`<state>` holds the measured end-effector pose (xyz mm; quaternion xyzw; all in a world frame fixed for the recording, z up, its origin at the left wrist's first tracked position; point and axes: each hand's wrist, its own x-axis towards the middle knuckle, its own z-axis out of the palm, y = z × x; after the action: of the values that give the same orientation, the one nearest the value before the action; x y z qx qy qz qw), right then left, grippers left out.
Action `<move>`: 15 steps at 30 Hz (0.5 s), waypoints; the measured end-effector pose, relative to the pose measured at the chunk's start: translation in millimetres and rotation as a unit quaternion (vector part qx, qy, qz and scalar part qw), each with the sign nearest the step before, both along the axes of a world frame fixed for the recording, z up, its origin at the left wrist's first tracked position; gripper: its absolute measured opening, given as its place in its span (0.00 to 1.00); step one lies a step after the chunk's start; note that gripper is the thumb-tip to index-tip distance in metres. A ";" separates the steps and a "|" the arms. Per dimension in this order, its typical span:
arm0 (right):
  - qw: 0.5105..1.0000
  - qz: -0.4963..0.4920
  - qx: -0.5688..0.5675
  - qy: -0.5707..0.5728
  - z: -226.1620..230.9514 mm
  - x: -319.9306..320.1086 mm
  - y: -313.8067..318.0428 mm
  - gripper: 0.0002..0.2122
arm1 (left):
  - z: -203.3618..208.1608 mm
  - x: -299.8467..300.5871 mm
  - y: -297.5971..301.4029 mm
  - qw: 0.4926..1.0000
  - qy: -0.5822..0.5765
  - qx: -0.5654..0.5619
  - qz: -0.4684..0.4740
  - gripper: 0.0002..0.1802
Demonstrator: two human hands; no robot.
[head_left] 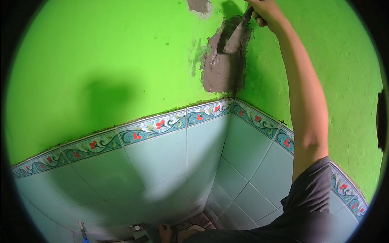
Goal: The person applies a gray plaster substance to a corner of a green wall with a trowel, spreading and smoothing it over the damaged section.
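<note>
High in the corner, my right hand [262, 13] is closed round the dark handle of a trowel [235, 39]. Its mortar-smeared blade lies against a patch of wet grey mortar [222, 73] on the green left wall, right beside the corner. Low in the view, my left hand [165, 233] shows only in part, small and dim, with its fingers curled. What it holds, if anything, I cannot make out. A smaller grey patch [199, 6] marks the wall above, cut off by the upper edge.
Pale green tiles [162, 162] with a floral border [160, 124] cover both lower walls. At bottom left is a tap-like fitting with a blue part [84, 235]. A small box-like object [139, 233] sits near my left hand. A dark object [381, 121] stands at the far right.
</note>
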<state>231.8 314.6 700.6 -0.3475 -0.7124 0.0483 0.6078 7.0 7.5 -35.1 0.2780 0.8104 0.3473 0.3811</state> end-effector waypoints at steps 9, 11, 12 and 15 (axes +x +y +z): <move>0.997 0.057 -0.055 0.017 -50.4 -20.5 43.3 0.20 | -9.1 -7.4 9.5 0.997 -0.071 -0.010 -0.003 0.35; 0.997 0.061 -0.046 0.022 -38.1 -23.4 48.2 0.21 | -11.4 -11.6 12.3 0.993 -0.116 -0.017 0.005 0.35; 0.997 0.052 -0.042 0.029 -30.7 -29.2 44.7 0.21 | -20.0 -14.5 11.3 0.993 -0.120 -0.018 0.014 0.35; 0.998 0.055 -0.027 0.034 -12.6 -31.6 41.9 0.21 | -28.0 -16.2 10.2 0.991 -0.128 -0.018 0.029 0.35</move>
<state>200.3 356.5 688.0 -0.3219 -0.7076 0.1128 0.6188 -9.2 17.7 -63.1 0.2004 0.7690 0.3762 0.4765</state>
